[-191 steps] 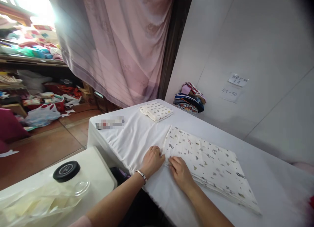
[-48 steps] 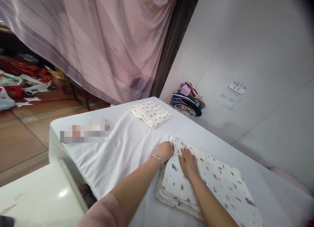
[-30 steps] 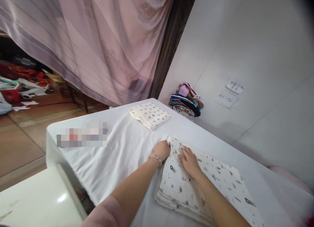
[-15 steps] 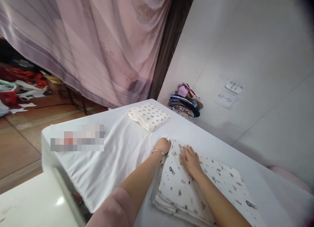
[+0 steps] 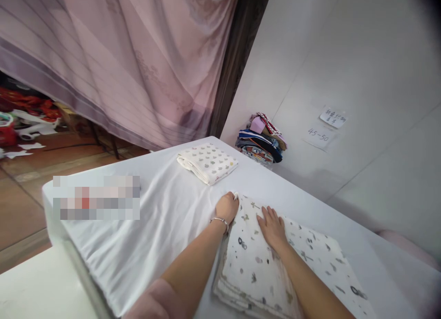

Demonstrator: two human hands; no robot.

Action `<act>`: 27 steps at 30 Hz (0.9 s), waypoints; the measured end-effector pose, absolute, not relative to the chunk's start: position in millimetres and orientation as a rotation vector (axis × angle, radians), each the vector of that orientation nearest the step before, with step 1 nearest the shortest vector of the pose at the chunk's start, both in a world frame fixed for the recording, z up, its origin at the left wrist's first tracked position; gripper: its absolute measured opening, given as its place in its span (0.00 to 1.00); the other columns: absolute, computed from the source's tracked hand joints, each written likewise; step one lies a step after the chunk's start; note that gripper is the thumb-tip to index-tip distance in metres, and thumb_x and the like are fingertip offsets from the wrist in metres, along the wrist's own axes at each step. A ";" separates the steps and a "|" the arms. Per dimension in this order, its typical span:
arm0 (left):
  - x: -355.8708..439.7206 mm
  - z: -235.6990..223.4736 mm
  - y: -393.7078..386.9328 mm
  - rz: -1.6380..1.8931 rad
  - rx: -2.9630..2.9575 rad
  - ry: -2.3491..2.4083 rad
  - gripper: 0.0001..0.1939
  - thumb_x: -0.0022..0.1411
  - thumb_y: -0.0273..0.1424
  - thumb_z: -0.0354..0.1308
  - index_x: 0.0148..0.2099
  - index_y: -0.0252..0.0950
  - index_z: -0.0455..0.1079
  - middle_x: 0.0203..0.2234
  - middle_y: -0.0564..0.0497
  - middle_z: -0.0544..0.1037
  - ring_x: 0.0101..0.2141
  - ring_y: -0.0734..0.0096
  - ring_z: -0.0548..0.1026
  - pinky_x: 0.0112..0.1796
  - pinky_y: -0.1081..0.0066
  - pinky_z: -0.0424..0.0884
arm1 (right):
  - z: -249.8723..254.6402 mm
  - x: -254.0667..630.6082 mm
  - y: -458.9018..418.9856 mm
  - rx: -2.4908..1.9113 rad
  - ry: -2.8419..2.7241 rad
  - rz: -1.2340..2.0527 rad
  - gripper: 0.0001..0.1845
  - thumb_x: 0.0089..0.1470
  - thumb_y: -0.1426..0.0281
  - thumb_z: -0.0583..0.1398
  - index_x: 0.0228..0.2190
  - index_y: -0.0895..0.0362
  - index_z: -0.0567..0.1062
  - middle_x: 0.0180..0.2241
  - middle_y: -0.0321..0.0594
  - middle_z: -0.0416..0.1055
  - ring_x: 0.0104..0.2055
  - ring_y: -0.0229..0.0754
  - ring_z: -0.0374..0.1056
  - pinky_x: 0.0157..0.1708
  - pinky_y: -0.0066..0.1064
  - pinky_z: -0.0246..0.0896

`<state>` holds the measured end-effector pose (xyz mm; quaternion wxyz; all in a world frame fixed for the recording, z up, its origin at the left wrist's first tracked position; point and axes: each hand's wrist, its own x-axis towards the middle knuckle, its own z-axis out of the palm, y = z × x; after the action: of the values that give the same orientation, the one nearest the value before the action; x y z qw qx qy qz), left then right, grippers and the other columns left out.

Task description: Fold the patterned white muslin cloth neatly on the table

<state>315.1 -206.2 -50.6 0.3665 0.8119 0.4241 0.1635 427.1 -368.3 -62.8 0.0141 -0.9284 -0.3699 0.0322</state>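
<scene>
A white printed cloth [image 5: 251, 264], partly folded in layers, lies on the white-covered table [image 5: 155, 227] in front of me. My left hand [image 5: 227, 208] is closed on the cloth's far left corner, with a bracelet at the wrist. Flat on top of the cloth, fingers spread, rests my right hand [image 5: 273, 227], right of the left one. To its right the cloth extends in a lower, flatter part. Beyond my left hand sits a second, neatly folded cloth [image 5: 208, 162] with small grey prints.
Folded clothes [image 5: 262, 140] are stacked against the white wall [image 5: 361, 71], near two paper notes [image 5: 319, 136]. A pink curtain [image 5: 138, 66] hangs behind the table. A pixelated patch covers something at the table's left end. A white surface [image 5: 37, 287] stands at the lower left.
My right hand has slid slightly to the right over the cloth. The left hand keeps its grip on the corner. The camera view has shifted a little.
</scene>
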 end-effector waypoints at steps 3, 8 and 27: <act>314.8 -52.5 -201.5 0.412 2.066 1.040 0.13 0.60 0.37 0.46 0.35 0.35 0.68 0.33 0.43 0.76 0.37 0.63 0.73 0.34 0.70 0.63 | -58.2 425.9 -366.8 -2.883 -1.133 0.125 0.32 0.59 0.54 0.39 0.60 0.55 0.50 0.63 0.41 0.40 0.64 0.46 0.33 0.59 0.46 0.30; 308.4 -51.2 -191.1 0.322 2.012 0.941 0.11 0.57 0.38 0.51 0.35 0.36 0.69 0.31 0.48 0.77 0.33 0.70 0.74 0.32 0.75 0.64 | -49.3 387.7 -373.9 -2.754 -1.241 0.190 0.30 0.58 0.57 0.42 0.59 0.55 0.51 0.63 0.40 0.37 0.64 0.45 0.31 0.60 0.45 0.29; 231.1 -42.6 -242.6 0.151 2.065 0.823 0.16 0.47 0.32 0.57 0.41 0.37 0.69 0.35 0.50 0.77 0.35 0.68 0.74 0.31 0.75 0.66 | -33.4 264.7 -433.6 -2.387 -1.652 0.441 0.33 0.58 0.52 0.41 0.59 0.56 0.52 0.63 0.38 0.38 0.64 0.45 0.32 0.61 0.43 0.26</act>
<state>231.1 -242.6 -42.6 0.4409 0.8319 0.3313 0.0609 264.7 -433.6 -33.4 0.1027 -0.8087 -0.5596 0.1493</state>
